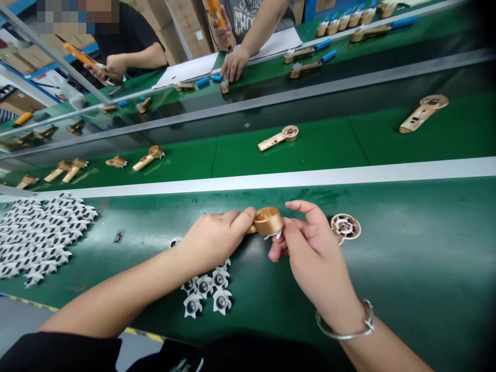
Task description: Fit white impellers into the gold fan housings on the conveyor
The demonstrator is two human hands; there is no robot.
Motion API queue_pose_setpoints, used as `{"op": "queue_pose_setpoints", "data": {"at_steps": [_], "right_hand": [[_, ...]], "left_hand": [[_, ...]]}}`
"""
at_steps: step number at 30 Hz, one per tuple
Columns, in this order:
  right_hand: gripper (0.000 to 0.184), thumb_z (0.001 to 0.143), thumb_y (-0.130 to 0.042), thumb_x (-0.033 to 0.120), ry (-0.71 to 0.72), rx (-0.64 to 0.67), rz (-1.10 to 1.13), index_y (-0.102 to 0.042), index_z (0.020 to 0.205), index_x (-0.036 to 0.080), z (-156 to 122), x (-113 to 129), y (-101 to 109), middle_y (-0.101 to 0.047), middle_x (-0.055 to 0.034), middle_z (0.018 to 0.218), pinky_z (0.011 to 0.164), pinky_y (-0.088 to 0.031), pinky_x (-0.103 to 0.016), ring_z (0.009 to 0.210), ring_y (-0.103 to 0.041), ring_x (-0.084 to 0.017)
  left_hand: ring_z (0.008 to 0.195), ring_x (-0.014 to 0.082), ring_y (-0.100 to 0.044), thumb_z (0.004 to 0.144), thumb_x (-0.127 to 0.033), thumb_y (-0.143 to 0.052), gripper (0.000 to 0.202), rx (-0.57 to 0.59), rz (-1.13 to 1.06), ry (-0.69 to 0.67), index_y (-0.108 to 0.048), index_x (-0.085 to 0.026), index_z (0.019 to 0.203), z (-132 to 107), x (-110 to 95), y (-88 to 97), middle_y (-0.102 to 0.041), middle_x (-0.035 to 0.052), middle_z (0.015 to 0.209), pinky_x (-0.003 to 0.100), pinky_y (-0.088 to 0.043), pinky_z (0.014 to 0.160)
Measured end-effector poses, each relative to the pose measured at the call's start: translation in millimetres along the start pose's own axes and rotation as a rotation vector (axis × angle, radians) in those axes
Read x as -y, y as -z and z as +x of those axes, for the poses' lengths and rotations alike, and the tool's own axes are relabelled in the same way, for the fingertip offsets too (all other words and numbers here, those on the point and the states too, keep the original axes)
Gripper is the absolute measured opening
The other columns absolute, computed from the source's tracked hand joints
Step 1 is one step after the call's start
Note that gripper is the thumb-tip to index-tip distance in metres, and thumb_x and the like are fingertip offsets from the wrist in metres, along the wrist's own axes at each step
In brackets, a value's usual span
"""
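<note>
Open room on your bench (418, 268): the wide green stretch right of your right hand (315, 245), plus a bare patch between the big batch of white fan wheels (36, 237) at far left and your left forearm. Far edge is the white rail (368, 173), with the green belt (186, 163) just past it; gold shells (279, 138) sit spaced out there, wide gaps on the right half.

Gold housing (268, 222) is up between your hands, over mid-bench, ring opening upward, white tips poking out underneath. Left hand (215, 232) grip: closed on the handle side by the ring. Right hand grip: loosely curled, index finger raised, thumb at the ring's right side; can't tell if it pinches anything.

Hidden: most of the handle, behind your left fingers. Your left forearm covers part of the small group of fan wheels (204, 285); the big batch runs off the frame. The loose gold shell (346, 227) beside your right hand is partly blocked by it. Your body hides some of the near edge.

Containers: stacked cartons (194, 44) behind the co-workers, contents not visible. Housing's ring: interior too unclear to read.
</note>
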State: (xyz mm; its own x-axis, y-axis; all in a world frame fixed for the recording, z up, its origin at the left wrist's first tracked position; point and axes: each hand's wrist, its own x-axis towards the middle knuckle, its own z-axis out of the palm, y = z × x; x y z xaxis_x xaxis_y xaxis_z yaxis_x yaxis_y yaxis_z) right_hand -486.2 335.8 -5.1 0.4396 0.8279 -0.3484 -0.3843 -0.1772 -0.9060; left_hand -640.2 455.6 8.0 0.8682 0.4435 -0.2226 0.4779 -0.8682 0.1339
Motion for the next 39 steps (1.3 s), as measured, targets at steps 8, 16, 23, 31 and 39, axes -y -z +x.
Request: {"op": "queue_pose_setpoints", "data": {"at_steps": [8,16,23,31,39], "right_hand": [[0.024,0.097,-0.043,0.019,0.359,0.229,-0.755,-0.063,0.108,0.018,9.1,-38.3,-14.1,-0.067,-0.0078,0.101,0.08,-0.052,-0.034,0.087,-0.066,-0.019],[0.023,0.095,-0.049,0.016,0.441,0.245,-0.982,-0.071,0.098,0.022,13.7,-52.2,-32.0,-0.064,-0.0056,0.102,0.068,-0.043,-0.031,0.077,-0.062,-0.018],[0.022,0.095,-0.045,0.013,0.45,0.257,-0.949,-0.066,0.089,0.019,14.6,-52.6,-28.2,-0.063,-0.0062,0.1,0.069,-0.042,-0.03,0.081,-0.062,-0.018],[0.01,0.096,-0.048,0.025,0.347,0.05,-0.674,-0.055,0.09,0.021,18.5,-20.9,4.1,-0.063,0.0022,0.067,0.054,-0.045,-0.024,0.055,-0.06,-0.013],[0.014,0.086,-0.062,0.024,0.252,-0.141,-0.283,-0.053,0.097,0.024,11.6,7.1,12.5,-0.062,0.0065,0.06,0.044,-0.046,-0.02,0.049,-0.058,-0.011]], "left_hand": [[0.098,0.0415,-0.068,0.1,-0.049,-0.041,0.052,-0.153,0.106,0.482,-0.048,-0.01,0.133,59.9,100.5,15.8,-0.07,0.0217,0.106,0.051,-0.053,0.081],[0.145,0.039,-0.03,0.096,-0.047,-0.055,0.062,-0.402,0.151,0.642,-0.038,-0.02,0.149,94.8,138.9,30.2,-0.03,0.0154,0.16,0.067,-0.027,0.115],[0.141,0.034,-0.039,0.096,-0.045,-0.058,0.053,-0.276,0.008,0.259,-0.05,-0.018,0.141,195.9,77.7,27.1,-0.04,0.0134,0.155,0.059,-0.035,0.113],[0.088,0.0207,-0.065,0.093,-0.036,-0.062,0.029,-0.149,-0.23,0.112,-0.059,-0.016,0.114,154.9,60.5,31.0,-0.067,0.0061,0.1,0.036,-0.052,0.079],[0.079,0.0153,-0.061,0.096,-0.037,-0.056,0.023,-0.054,-0.496,-0.034,-0.053,-0.021,0.113,52.5,17.2,20.5,-0.065,0.0002,0.094,0.025,-0.046,0.07]]}}
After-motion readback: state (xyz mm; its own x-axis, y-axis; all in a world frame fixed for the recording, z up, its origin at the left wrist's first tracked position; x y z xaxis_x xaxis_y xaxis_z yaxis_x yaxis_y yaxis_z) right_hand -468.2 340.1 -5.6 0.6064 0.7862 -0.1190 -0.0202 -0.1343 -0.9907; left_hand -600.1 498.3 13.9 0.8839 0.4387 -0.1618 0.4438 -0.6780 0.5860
